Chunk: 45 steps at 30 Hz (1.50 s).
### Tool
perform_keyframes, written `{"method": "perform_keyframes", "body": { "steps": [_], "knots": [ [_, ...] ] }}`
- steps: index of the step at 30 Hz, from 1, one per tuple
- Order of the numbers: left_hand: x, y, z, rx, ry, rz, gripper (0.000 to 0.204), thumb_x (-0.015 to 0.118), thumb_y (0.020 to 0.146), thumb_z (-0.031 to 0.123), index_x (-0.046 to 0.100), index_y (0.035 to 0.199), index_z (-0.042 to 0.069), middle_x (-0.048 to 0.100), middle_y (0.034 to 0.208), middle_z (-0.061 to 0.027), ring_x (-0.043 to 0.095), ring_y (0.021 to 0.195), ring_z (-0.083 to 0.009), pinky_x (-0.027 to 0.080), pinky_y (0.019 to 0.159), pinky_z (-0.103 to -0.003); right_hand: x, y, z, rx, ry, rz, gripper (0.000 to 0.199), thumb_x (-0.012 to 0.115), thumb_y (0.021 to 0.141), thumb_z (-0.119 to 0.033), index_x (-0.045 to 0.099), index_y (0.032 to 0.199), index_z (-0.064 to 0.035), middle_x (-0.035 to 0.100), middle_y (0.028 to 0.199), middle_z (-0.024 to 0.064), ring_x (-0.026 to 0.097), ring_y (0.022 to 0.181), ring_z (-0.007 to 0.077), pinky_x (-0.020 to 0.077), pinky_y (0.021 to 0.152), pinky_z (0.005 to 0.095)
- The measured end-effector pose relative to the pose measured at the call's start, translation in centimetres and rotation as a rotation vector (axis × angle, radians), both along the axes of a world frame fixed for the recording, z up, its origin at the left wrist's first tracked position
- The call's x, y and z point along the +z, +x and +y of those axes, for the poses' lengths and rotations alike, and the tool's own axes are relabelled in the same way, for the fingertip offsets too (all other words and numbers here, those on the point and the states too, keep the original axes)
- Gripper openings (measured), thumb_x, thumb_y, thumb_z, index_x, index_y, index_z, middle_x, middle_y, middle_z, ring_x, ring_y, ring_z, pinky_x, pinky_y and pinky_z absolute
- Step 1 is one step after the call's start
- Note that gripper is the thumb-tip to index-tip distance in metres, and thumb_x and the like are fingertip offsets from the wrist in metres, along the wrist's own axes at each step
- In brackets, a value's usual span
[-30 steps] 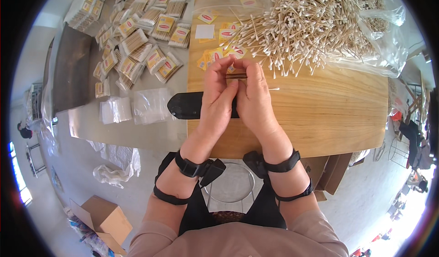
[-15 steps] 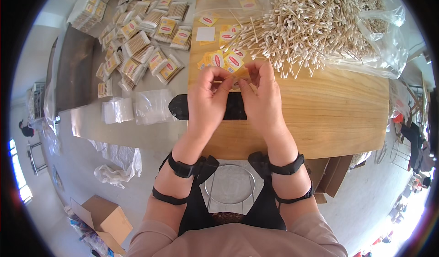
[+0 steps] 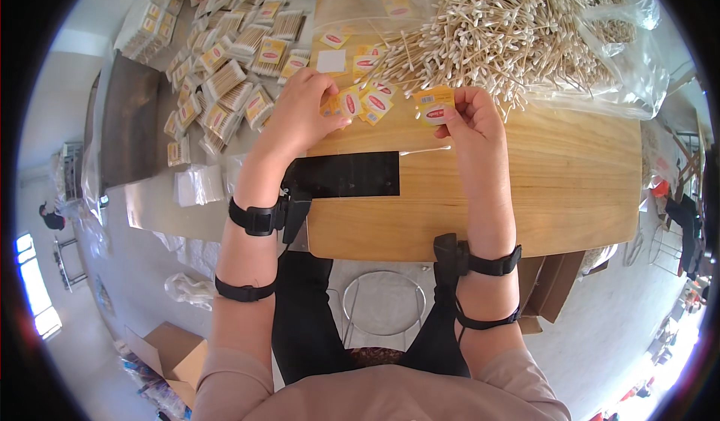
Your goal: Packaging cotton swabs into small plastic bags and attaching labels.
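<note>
My right hand pinches a small yellow label card with a red oval just above the wooden table. My left hand rests its fingertips on a loose pile of the same yellow label cards near the table's left edge. A big heap of cotton swabs lies on clear plastic right behind both hands. A single swab lies on the wood below my right hand, beside a black rectangular mat.
Several filled clear packets of swabs with yellow labels cover a grey surface at the left. Empty clear bags lie below them. A cardboard box stands on the floor at lower left, and a stool ring sits under me.
My hands were pressed together over the black mat; they have parted. The left hand reached forward to the label pile, and the right moved right holding a label card.
</note>
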<state>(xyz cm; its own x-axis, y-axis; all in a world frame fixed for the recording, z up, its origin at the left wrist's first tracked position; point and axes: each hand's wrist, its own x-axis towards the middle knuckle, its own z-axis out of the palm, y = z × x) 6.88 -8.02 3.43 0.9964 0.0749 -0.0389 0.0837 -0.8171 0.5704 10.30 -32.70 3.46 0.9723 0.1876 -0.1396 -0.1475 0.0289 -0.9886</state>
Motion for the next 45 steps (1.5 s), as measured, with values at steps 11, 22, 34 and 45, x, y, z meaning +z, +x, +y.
{"method": "perform_keyframes", "body": {
  "steps": [11,22,34,45],
  "knots": [
    [1.2,-1.1,0.1,-0.038,0.051,0.157,0.041,0.083,0.069,0.009,0.050,0.094,0.003,0.054,0.095,-0.0091,0.053,0.088,-0.0241,0.046,0.077,-0.034,-0.3,0.2,-0.6,0.048,0.074,0.008,0.010,0.054,0.093,0.004,0.054,0.103,0.0011,0.060,0.092,0.0046,0.057,0.078,0.0084,0.0519,0.067,0.0240],
    [2.0,-0.7,1.3,-0.143,-0.019,0.199,0.048,0.083,0.068,0.006,0.056,0.107,0.009,0.055,0.101,-0.0031,0.055,0.091,-0.0169,0.048,0.079,-0.030,0.2,0.4,-1.2,0.054,0.069,0.022,0.009,0.055,0.094,0.003,0.055,0.102,0.0018,0.061,0.092,0.0046,0.057,0.079,0.0086,0.0523,0.067,0.0242],
    [1.7,-1.5,1.1,-0.163,0.000,0.213,0.041,0.083,0.068,0.004,0.055,0.098,0.006,0.051,0.101,-0.0049,0.055,0.093,-0.0195,0.049,0.082,-0.031,-0.1,0.4,-1.1,0.066,0.088,0.016,0.008,0.055,0.094,0.002,0.056,0.102,0.0012,0.061,0.092,0.0036,0.058,0.079,0.0083,0.0523,0.067,0.0242],
    [1.8,-2.6,0.1,-0.116,0.024,0.210,0.038,0.081,0.069,0.002,0.053,0.094,0.003,0.054,0.091,-0.0076,0.058,0.088,-0.0238,0.048,0.076,-0.032,0.1,0.3,-1.1,0.064,0.067,0.019,0.008,0.056,0.094,0.001,0.056,0.102,0.0014,0.061,0.091,0.0036,0.058,0.078,0.0083,0.0527,0.067,0.0238]
  ]
}}
